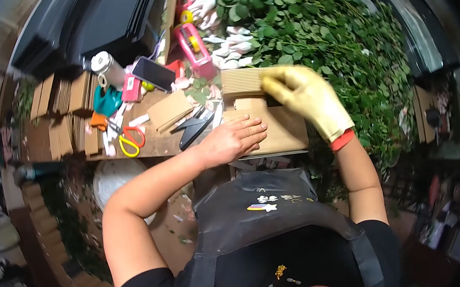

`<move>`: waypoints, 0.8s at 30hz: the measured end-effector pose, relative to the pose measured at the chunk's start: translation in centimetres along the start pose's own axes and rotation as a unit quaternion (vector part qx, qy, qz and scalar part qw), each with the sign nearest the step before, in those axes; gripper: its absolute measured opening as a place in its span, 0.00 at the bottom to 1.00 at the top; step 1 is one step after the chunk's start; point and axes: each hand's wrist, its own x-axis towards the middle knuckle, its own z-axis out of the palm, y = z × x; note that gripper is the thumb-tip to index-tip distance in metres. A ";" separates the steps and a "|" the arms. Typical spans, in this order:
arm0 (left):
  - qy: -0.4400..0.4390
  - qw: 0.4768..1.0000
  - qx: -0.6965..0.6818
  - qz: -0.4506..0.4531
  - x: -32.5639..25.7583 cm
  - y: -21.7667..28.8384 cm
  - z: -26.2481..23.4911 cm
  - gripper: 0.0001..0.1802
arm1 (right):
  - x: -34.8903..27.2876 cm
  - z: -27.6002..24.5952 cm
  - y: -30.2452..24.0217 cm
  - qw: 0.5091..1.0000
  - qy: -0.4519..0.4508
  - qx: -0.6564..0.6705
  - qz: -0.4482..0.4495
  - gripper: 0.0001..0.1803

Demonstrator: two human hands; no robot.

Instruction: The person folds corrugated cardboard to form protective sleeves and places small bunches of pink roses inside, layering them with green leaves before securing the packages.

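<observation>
Wood bench (pixel 159 139) left of smooth card (pixel 283 130); yr gloved R hand (pixel 311 99), tips part-hidden, at ribbed cardbd (pixel 241 82) beyond it, can't tell grip; L hand (pixel 235 139) flat atop card, fingers straight.

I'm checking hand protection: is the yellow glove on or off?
On: the yellow glove covers the right hand completely, while the left hand is bare.

A brown wooden worktop (pixel 164 142) extends to the left of the left hand (pixel 234 141), while nearer the body than that hand a brownish floor (pixel 167 240) is strewn with leaf scraps and pale bits. Light falls brightest around both hands, and the room's cluttered sides, well apart from them, are dim.
</observation>
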 end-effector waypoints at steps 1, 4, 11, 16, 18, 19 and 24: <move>0.004 1.000 0.003 -0.004 -0.1 0.2 0.2 0.21 | 1.3 -0.6 -0.6 0.999 0.010 -0.019 -0.037 0.20; 0.022 1.000 0.008 -0.011 -0.6 0.4 0.7 0.21 | 3.1 0.7 0.9 0.962 0.031 -0.223 -0.152 0.25; 0.049 0.999 -0.003 -0.007 -0.4 0.3 1.5 0.19 | -2.6 3.9 1.7 0.908 -0.127 -0.330 -0.224 0.09; 0.020 0.999 -0.023 -0.017 -0.3 -0.1 1.0 0.15 | -4.3 5.3 0.9 0.870 -0.172 -0.425 -0.180 0.17; 0.058 0.998 -0.031 0.005 -0.4 -0.1 1.4 0.14 | -4.7 5.7 0.5 0.850 -0.221 -0.455 -0.148 0.21; 0.155 0.988 0.012 0.019 -0.7 0.3 1.8 0.11 | -5.2 6.0 0.6 0.834 -0.243 -0.480 -0.122 0.25; 0.310 0.902 0.090 -0.287 -8.3 2.2 4.2 0.18 | -7.7 7.0 0.5 0.818 -0.240 -0.508 -0.123 0.34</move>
